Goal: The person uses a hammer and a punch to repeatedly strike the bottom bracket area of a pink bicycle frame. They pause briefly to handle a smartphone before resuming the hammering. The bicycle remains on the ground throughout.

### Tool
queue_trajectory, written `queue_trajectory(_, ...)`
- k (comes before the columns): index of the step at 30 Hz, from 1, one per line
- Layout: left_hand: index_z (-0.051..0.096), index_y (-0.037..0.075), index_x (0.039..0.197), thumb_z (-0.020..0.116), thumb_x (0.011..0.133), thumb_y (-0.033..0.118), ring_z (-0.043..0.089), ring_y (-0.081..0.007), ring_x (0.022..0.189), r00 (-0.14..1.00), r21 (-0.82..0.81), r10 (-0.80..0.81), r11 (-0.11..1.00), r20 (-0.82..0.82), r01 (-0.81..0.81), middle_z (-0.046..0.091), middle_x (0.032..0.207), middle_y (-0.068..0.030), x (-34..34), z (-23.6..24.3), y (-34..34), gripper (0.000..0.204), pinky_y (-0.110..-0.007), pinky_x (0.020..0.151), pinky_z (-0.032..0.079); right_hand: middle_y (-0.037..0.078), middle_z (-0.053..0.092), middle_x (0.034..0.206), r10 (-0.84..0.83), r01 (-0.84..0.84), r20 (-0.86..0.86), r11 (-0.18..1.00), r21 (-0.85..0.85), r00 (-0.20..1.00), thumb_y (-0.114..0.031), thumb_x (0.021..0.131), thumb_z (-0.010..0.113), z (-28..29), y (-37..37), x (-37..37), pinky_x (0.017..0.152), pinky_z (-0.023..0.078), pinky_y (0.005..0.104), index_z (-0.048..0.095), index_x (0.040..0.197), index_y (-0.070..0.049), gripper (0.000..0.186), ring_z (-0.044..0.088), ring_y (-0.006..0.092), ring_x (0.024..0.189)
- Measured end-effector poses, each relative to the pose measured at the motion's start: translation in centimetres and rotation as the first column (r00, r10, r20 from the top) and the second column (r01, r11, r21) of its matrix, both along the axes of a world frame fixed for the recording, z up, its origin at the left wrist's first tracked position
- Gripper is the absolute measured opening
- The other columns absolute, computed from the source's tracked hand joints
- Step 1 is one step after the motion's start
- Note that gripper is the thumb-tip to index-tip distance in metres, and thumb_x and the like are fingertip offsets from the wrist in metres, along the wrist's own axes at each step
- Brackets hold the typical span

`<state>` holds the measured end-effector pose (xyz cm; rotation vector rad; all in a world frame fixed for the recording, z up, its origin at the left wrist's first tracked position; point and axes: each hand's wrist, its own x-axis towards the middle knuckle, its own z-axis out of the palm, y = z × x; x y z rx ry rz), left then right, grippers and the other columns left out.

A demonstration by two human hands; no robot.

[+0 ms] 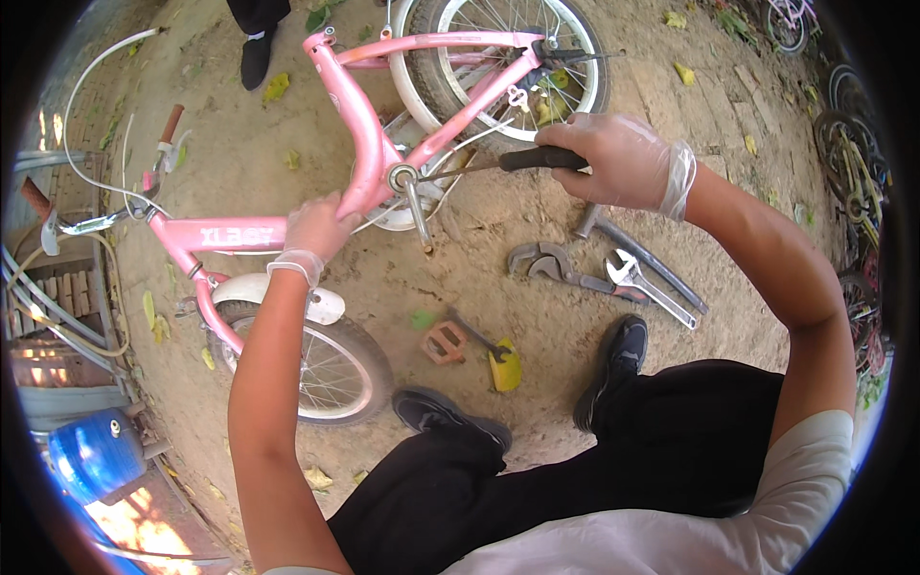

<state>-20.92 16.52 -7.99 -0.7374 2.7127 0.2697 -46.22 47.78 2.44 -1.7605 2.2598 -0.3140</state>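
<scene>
A pink child's bicycle (359,125) lies on its side on the dirt. My left hand (321,230), in a clear plastic glove, is closed on its frame tube, just left of the crank. Gloved the same way, my right hand (613,163) grips the black handle of a screwdriver (540,158). The screwdriver's thin shaft points left, and its tip meets the pedal axle housing (403,177). A bare crank arm (419,216) extends from that housing toward me. How the tip sits against the housing is too small to tell.
Near my right foot lie a hammer (652,261), an adjustable wrench (652,287) and a large dark wrench (561,268). An orange pedal (444,342) and a small spanner (479,333) rest between wheel and feet. A blue container (96,455) is at left; another person's shoe (256,59) stands beyond the bicycle.
</scene>
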Motion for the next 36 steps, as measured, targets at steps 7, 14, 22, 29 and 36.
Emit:
queue_trajectory(7,0.065,0.008,0.111,0.063,0.089,0.039,0.063,-0.0369,0.104,1.0,0.042,-0.021,0.999,-0.014,0.021,0.068,0.106,-0.0188,-0.1,-0.2,-0.1,0.038,-0.049,0.093,0.044,0.011,0.067,0.086,0.013,-0.012,-0.043,1.0,0.027,0.999,-0.026,0.081,0.063,0.4,-0.6,-0.4,0.073,0.053,0.046,0.065,0.108,-0.012,0.03,0.068,0.0328,0.082)
queue_trajectory(14,0.065,0.007,0.11,0.063,0.089,0.039,0.063,-0.0373,0.104,1.0,0.043,-0.009,0.999,-0.022,0.01,0.069,0.107,-0.0181,-0.1,-0.3,0.0,0.038,-0.048,0.093,0.044,0.011,0.068,0.09,0.063,-0.057,-0.123,0.997,0.054,0.99,-0.026,0.081,0.065,1.1,-1.5,-0.6,0.074,0.054,0.0451,0.065,0.11,-0.013,0.033,0.068,0.0322,0.084)
queue_trajectory(22,0.064,0.006,0.109,0.066,0.088,0.035,0.064,-0.0378,0.102,0.997,0.046,-0.068,0.997,0.034,0.067,0.069,0.105,-0.0208,-0.4,0.4,-0.1,0.036,-0.049,0.093,0.042,0.008,0.069,0.092,0.357,-0.361,-0.253,0.932,0.03,0.899,-0.02,0.077,0.068,2.3,-6.2,-2.5,0.073,0.054,0.0438,0.069,0.105,-0.018,0.028,0.067,0.031,0.081)
queue_trajectory(29,0.063,0.005,0.109,0.071,0.084,0.025,0.063,-0.0388,0.098,0.993,0.058,-0.113,0.992,-0.044,0.115,0.068,0.101,-0.0206,0.1,-0.2,-0.7,0.034,-0.047,0.089,0.042,0.011,0.068,0.082,0.381,-0.361,-0.064,0.91,0.204,0.922,-0.017,0.078,0.068,2.9,-8.9,-4.4,0.071,0.053,0.0423,0.072,0.102,-0.016,0.024,0.067,0.0315,0.079)
queue_trajectory(36,0.062,0.003,0.104,0.072,0.083,0.026,0.063,-0.0377,0.096,0.983,0.057,-0.155,0.985,-0.1,0.162,0.068,0.097,-0.0194,0.2,-0.5,-0.8,0.033,-0.047,0.086,0.041,0.011,0.07,0.086,0.306,-0.326,0.169,0.94,0.101,0.937,-0.021,0.079,0.067,-0.5,-7.7,-6.1,0.073,0.053,0.0401,0.074,0.106,-0.017,0.028,0.066,0.0308,0.078)
